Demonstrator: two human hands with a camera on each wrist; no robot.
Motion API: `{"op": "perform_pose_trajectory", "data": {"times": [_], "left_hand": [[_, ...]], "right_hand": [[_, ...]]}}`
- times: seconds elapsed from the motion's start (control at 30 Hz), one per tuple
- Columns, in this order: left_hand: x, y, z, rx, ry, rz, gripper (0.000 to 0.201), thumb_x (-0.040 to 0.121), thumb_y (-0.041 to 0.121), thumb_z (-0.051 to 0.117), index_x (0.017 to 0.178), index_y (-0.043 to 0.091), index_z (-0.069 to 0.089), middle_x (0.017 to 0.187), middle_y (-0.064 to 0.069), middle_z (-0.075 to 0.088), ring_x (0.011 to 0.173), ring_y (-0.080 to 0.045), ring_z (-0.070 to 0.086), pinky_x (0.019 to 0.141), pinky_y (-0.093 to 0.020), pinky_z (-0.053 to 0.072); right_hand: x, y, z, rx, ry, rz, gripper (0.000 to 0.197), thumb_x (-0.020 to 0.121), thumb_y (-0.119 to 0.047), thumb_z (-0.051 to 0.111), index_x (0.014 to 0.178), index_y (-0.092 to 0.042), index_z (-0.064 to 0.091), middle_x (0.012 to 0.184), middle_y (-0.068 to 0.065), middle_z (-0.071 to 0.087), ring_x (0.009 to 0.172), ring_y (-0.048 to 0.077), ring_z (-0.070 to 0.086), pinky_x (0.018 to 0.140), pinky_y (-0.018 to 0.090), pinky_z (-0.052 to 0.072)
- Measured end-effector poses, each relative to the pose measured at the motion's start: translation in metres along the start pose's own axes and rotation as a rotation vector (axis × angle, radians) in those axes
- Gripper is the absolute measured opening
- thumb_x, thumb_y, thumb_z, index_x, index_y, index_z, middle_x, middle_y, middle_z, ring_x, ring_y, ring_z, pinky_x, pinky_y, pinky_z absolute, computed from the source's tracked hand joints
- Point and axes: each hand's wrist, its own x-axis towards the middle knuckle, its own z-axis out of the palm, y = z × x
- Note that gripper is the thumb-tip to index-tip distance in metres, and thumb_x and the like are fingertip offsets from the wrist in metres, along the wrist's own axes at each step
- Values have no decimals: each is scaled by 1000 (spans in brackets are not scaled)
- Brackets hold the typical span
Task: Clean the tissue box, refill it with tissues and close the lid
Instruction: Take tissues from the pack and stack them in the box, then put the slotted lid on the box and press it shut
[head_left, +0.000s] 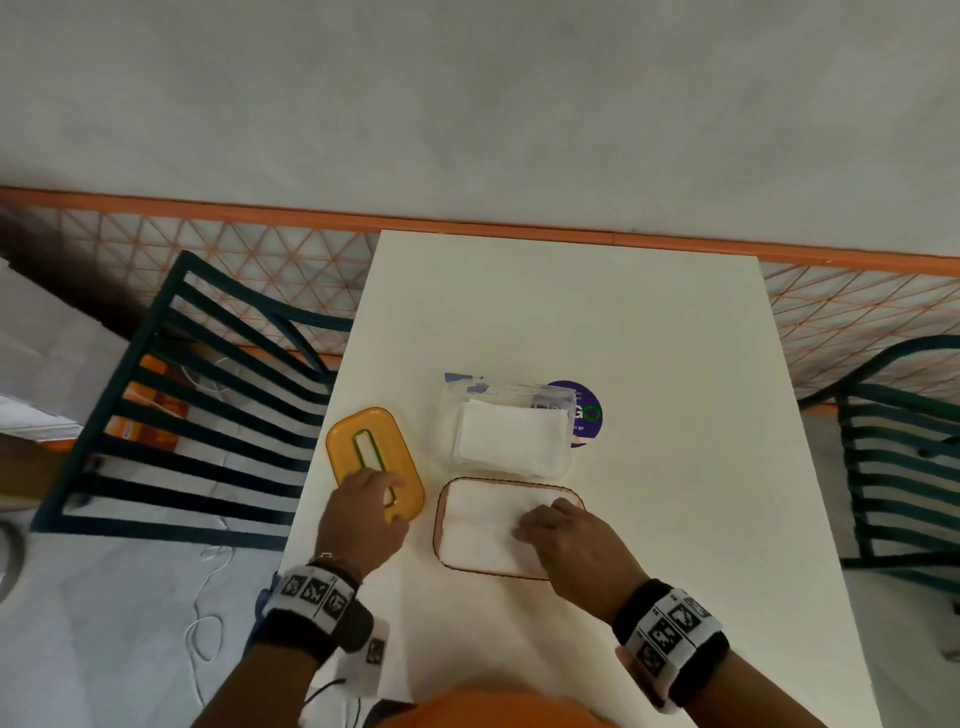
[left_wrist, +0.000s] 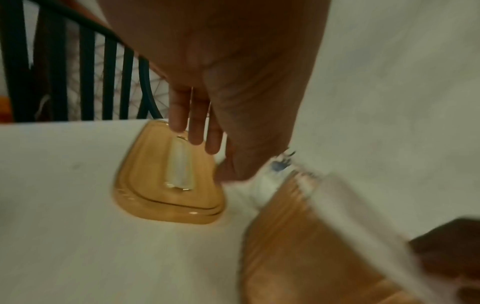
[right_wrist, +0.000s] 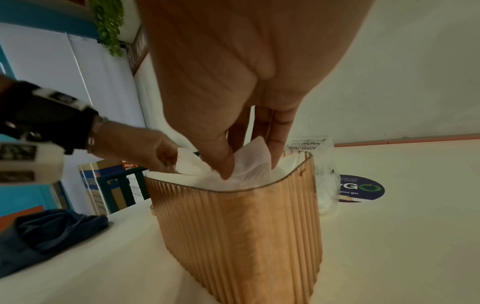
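White table (head_left: 649, 332), ribbed amber tissue box (right_wrist: 241, 226) full. Right hand (head_left: 563, 540) pinches the top tissue (right_wrist: 249, 162); left hand (head_left: 363, 514) reaches over the lid (head_left: 358, 441), fingers straight. Thread that tissue through the slot first.

A round purple sticker (right_wrist: 361, 188) on the table (right_wrist: 389, 236) carries large letters "GO", the O a green ring of arrows; smaller lines read "you go" below and what may be "keep our … clean" above, partly hidden. At the sticker's 10 o'clock, the clear tissue wrapper (right_wrist: 309, 144) bears small upside-down print, perhaps "LYANG PAPEL"; the blur makes it unsure.
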Motion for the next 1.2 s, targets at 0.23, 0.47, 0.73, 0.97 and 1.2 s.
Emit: {"op": "perform_pose_trajectory", "data": {"times": [0.23, 0.47, 0.73, 0.97, 1.2], "left_hand": [[12, -12, 32, 217, -173, -107, 97, 68, 66, 76, 148, 26, 38, 141, 5, 52, 134, -22, 42, 112, -43, 37], [35, 9, 32, 8, 8, -551, 119, 60, 81, 70, 150, 16, 28, 155, -14, 28, 142, -36, 32, 112, -56, 36], [69, -1, 25, -34, -49, -834, 150, 41, 59, 95, 152, 10, 7, 155, -25, 30, 140, -44, 36, 111, -59, 37], [46, -13, 13, -40, -95, -727, 146, 46, 51, 95, 155, 14, 4, 157, -25, 21, 145, -44, 23, 112, -62, 35], [2, 1, -27, -349, -116, -52, 146, 30, 43, 91, 153, 36, 12, 138, 4, 40, 128, -22, 43, 102, -46, 48]], "right_hand": [[-4, 7, 2, -1, 37, -44, 35, 82, -13, 64, 113, -27, 73, 112, -11, 71, 84, 17, 60, 73, 28, 56], [-11, 3, 3, -40, 122, -47, 23, 81, -25, 73, 104, -29, 75, 103, -14, 72, 76, 12, 61, 70, 22, 55], [-17, -4, 16, -137, 117, 60, 29, 86, -32, 64, 114, -29, 69, 116, -13, 69, 90, 18, 60, 77, 30, 54], [-25, -19, 25, -214, 145, 122, 34, 89, -35, 58, 120, -26, 67, 127, -10, 66, 103, 20, 61, 88, 32, 54], [-35, -29, 28, -205, 149, 193, 42, 95, -49, 45, 125, -27, 64, 145, -1, 55, 125, 28, 57, 101, 41, 50]]}}
